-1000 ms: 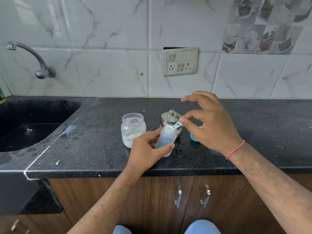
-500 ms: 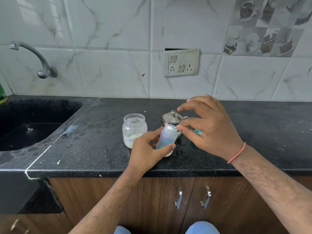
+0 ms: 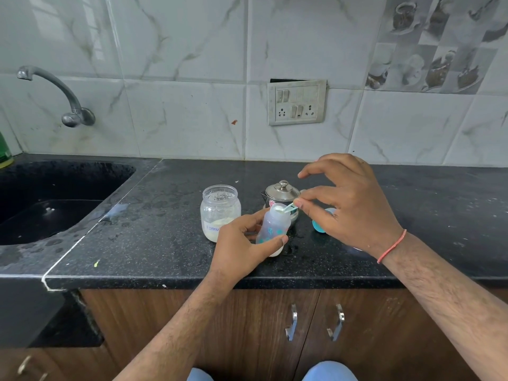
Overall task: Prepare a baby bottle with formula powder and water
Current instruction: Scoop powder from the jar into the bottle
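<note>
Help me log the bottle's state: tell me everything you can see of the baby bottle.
The baby bottle is small, translucent plastic with teal and pink prints. It stands slightly tilted on the black counter, uncapped, some white at its base. The left hand grips its body; the right hand pinches a teal scoop at its open mouth.

Only one bit of writing can be made out: a white label on the clear glass jar (image 3: 220,211), standing near the middle of the tabletop (image 3: 154,243), with blue handwritten letters reading "Formu", the rest hidden behind the left hand (image 3: 242,250). The baby bottle (image 3: 273,226) carries only printed pictures, no words.
</note>
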A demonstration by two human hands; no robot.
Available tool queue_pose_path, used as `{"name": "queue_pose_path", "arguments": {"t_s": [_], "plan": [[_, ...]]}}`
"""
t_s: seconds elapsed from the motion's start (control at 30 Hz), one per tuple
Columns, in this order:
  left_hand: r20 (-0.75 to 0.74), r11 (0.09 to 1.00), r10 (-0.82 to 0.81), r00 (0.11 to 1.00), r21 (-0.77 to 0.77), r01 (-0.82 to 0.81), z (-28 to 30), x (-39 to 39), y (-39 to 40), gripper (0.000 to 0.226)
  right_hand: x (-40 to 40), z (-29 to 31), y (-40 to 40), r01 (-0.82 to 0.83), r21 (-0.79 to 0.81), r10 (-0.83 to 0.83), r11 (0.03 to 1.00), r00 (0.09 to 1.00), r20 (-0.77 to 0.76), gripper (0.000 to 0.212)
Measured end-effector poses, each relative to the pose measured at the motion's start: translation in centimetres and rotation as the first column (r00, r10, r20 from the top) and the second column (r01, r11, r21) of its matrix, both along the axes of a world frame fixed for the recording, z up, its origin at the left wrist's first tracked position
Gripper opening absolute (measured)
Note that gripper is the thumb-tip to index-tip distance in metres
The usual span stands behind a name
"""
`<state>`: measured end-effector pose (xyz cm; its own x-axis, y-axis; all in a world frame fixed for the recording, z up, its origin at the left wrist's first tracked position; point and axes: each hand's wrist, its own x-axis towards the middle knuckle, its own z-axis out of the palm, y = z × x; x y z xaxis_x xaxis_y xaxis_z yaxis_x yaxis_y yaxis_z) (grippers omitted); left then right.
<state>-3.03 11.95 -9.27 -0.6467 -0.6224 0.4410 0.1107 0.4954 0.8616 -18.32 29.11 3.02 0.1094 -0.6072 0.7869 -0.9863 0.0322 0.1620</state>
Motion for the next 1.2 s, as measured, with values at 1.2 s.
{"name": "queue_pose_path", "arguments": {"t_s": [1.2], "plan": [[0.101, 1.0, -0.024, 0.995, 0.014, 0.023, 0.2, 0.0, 0.1, 0.064, -1.6, -0.6, 0.2, 0.04, 0.019, -0.04, 0.999, 0.646, 0.762, 0.014]]}}
